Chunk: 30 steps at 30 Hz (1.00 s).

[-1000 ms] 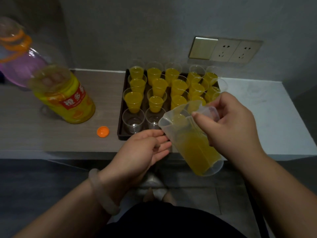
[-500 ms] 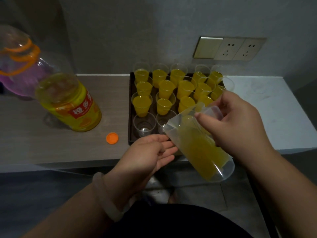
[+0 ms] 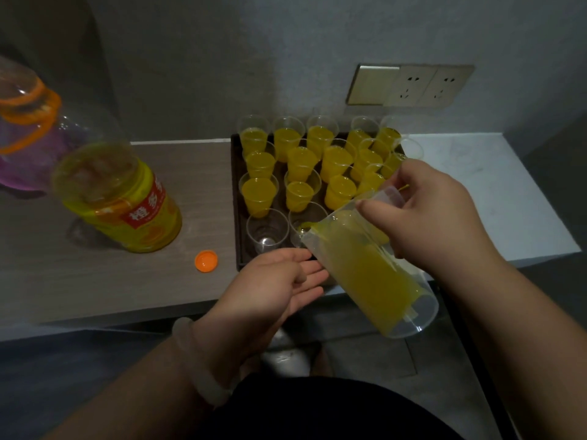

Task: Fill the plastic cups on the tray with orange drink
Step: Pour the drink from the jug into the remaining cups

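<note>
A dark tray (image 3: 236, 198) on the counter holds several clear plastic cups, most filled with orange drink (image 3: 259, 195). Two front cups are clear: one (image 3: 267, 230) at the front left, and another (image 3: 301, 219) beside it. My right hand (image 3: 425, 214) grips a clear measuring jug (image 3: 371, 265) of orange drink by its handle, tilted steeply, its spout over the second clear cup with drink at the lip. My left hand (image 3: 279, 281) hovers with relaxed fingers at the tray's front edge, next to the jug and holding nothing.
A large bottle of orange drink (image 3: 127, 198) stands uncapped left of the tray, its orange cap (image 3: 206, 261) lying on the wooden counter (image 3: 95, 274). A purple container (image 3: 19, 154) sits far left. Wall sockets (image 3: 425, 85) are behind; a white countertop (image 3: 495, 192) extends right.
My right hand has tipped the jug further, and the drink has run up to the spout over the empty front cup. My left hand has stayed by the tray's front edge.
</note>
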Tool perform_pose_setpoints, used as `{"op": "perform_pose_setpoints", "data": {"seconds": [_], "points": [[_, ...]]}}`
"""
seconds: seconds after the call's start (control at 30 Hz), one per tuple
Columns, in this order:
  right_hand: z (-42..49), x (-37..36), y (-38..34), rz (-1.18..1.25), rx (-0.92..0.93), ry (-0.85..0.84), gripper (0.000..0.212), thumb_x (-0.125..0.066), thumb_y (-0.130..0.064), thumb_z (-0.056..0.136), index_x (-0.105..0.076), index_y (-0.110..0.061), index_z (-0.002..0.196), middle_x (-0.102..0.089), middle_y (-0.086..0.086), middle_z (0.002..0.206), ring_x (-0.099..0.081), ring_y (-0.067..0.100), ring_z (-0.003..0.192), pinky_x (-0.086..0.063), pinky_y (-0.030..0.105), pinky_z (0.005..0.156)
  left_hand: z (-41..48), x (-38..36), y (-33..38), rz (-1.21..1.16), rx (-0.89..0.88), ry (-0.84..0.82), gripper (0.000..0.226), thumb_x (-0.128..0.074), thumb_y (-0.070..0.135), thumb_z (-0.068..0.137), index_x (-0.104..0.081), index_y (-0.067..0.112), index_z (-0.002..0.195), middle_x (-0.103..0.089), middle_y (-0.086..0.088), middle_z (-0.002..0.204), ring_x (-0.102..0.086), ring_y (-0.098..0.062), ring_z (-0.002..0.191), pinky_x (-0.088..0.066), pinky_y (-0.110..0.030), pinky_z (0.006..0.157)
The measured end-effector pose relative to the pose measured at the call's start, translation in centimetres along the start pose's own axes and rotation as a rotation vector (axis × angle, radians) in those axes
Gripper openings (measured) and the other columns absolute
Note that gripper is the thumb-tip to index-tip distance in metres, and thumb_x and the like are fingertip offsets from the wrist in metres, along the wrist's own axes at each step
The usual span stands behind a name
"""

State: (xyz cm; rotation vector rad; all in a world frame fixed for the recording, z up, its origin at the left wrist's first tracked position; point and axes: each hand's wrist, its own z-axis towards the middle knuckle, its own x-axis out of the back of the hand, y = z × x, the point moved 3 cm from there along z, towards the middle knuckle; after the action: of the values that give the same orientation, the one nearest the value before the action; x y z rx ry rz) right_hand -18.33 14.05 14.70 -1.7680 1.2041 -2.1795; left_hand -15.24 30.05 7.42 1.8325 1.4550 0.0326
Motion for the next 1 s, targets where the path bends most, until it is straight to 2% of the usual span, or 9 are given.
{"op": "perform_pose_setpoints", "data": {"seconds": [0.17,0.33,0.57,1.0], "points": [[0.3,-0.3,-0.2,-0.001,-0.017,-0.007,0.026,-0.068,-0.038,0.076,-0.052,-0.018,0.082,-0.058,-0.007,0.075,-0.060,0.020,0.060,-0.057,0.048,0.058,0.2,0.5,0.1,0.004,-0.005,0.009,0.056,-0.022,-0.018,0.088,-0.037,-0.004,0.140,-0.053,-0.024,0.133,-0.054,-0.032,0.122,-0.046,-0.035,0.095],[0.7,-0.6,-0.2,-0.017,0.000,0.002,0.026,-0.067,-0.038,0.075,-0.052,-0.018,0.080,-0.060,-0.002,0.071,-0.061,0.025,0.058,-0.056,0.049,0.054,0.4,0.5,0.3,0.011,0.005,0.008,0.055,-0.022,-0.018,0.089,-0.036,-0.005,0.140,-0.052,-0.025,0.134,-0.054,-0.033,0.122,-0.045,-0.036,0.096],[1.1,-0.4,-0.2,-0.006,0.003,0.004,0.024,-0.068,-0.035,0.075,-0.052,-0.017,0.078,-0.059,0.004,0.066,-0.060,0.025,0.058,-0.056,0.047,0.056,0.7,0.5,0.5,-0.008,0.019,0.015,0.053,-0.022,-0.017,0.090,-0.037,-0.006,0.139,-0.053,-0.026,0.132,-0.055,-0.034,0.120,-0.045,-0.037,0.096],[1.6,-0.3,-0.1,-0.030,0.011,-0.009,0.025,-0.069,-0.037,0.077,-0.052,-0.019,0.078,-0.059,0.003,0.069,-0.059,0.023,0.058,-0.056,0.046,0.056,1.1,0.5,0.3,-0.020,0.028,0.016,0.053,-0.023,-0.016,0.090,-0.040,-0.004,0.138,-0.056,-0.024,0.129,-0.058,-0.032,0.117,-0.048,-0.036,0.093]]}}
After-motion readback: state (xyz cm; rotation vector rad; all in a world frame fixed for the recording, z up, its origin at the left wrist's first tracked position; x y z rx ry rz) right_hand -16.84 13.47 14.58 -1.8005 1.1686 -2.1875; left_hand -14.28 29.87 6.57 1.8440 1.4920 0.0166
